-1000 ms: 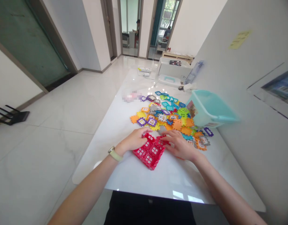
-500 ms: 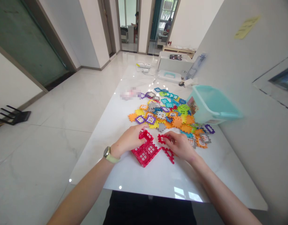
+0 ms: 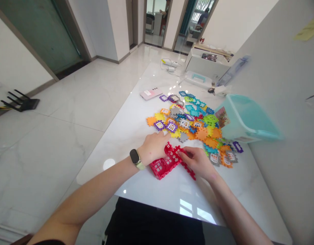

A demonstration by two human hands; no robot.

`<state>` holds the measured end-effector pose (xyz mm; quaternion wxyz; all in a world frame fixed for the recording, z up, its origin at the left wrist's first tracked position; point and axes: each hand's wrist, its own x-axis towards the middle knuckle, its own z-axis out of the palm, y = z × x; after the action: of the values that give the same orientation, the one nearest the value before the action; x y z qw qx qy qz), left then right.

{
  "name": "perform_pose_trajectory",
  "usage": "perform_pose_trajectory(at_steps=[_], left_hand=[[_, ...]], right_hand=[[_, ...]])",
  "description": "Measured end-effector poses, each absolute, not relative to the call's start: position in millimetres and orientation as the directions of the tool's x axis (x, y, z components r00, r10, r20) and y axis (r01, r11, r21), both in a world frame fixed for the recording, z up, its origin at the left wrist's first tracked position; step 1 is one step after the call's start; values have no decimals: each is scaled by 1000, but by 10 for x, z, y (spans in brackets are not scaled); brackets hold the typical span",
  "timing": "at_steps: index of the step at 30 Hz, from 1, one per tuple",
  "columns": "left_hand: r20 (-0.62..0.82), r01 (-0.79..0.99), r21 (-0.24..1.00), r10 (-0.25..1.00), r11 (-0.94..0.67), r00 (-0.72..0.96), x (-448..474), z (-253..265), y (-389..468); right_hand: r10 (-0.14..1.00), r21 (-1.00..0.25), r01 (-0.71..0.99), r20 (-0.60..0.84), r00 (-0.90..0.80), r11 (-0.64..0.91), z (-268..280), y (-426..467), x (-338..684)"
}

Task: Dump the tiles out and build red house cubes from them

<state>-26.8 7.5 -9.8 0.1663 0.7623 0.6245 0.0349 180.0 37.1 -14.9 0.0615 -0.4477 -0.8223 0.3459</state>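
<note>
An assembly of red interlocking plastic window tiles [image 3: 159, 166] sits near the table's front edge, with some panels flat and at least one standing. My left hand [image 3: 154, 148] grips its far left side, the fingertips partly hidden behind the upright panel. Between the thumb and fingers of my right hand [image 3: 199, 161] is a small red window tile [image 3: 176, 153], tilted against the assembly's right side; I cannot tell whether the two are joined. Below that hand, a red triangular frame piece [image 3: 189, 172] extends from the assembly's right corner, partly covered by my fingers.
A heap of colourful interlocking tiles [image 3: 190, 126] spreads beyond my hands. To its right stands a turquoise plastic bin [image 3: 238, 119]. A pink phone [image 3: 151, 93] lies at the far left, while a white case [image 3: 198, 79] and a white box [image 3: 206, 64] occupy the table's far end.
My right hand has brought its red tile left onto the assembly, closing the gap between them. My left hand has turned further over the far side. The camera view has shifted.
</note>
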Motion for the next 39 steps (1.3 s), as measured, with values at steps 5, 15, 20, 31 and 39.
perform_pose_trajectory(at_steps=[5,15,20,31,39], left_hand=[[-152,934,313,961,-175,232,-288,-125,62],[-170,923,355,961,-147,219,-287,-167,71],[-192,923,358,956,-141,221,-290,-142,72],[-177,915,370,955,-158,237,-291,-108,65],[-201,919,366,951,-148,233,-297,-105,75]], right_hand=[[768,-630,681,-203,-608,372,-155,368,1732],[663,-668,607,-222,-715,431,-79,389,1754],[669,-660,610,-214,-712,438,-67,381,1760],[674,-609,629,-200,-711,483,-36,377,1770],[687,-564,649,-185,-702,511,-17,368,1757]])
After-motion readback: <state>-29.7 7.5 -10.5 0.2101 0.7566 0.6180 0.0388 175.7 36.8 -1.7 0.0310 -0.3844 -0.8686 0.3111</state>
